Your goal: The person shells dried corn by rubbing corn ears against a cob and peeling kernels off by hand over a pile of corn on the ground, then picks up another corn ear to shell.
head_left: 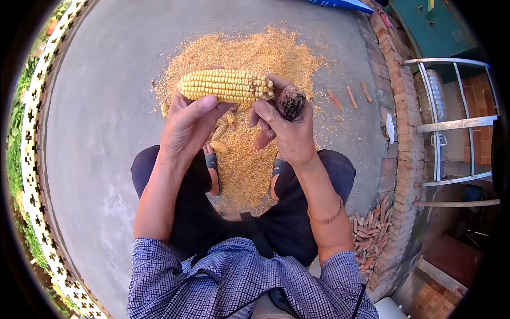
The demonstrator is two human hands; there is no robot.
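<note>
The corn ear (223, 85) is clamped between left grip (186, 119), at nine o'clock, and right grip (291, 127), at three, seemingly for steadiness.

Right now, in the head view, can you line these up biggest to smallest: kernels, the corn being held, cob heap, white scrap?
1. Kernels, spread widest.
2. Corn and cob heap: unsure, as the corn is nearer the camera.
3. White scrap.

We see bright, soft daylight across the concrete floor (101, 117), deeper shade beyond the brick edging (408, 138), and fisheye curvature ending in black corners.
</note>
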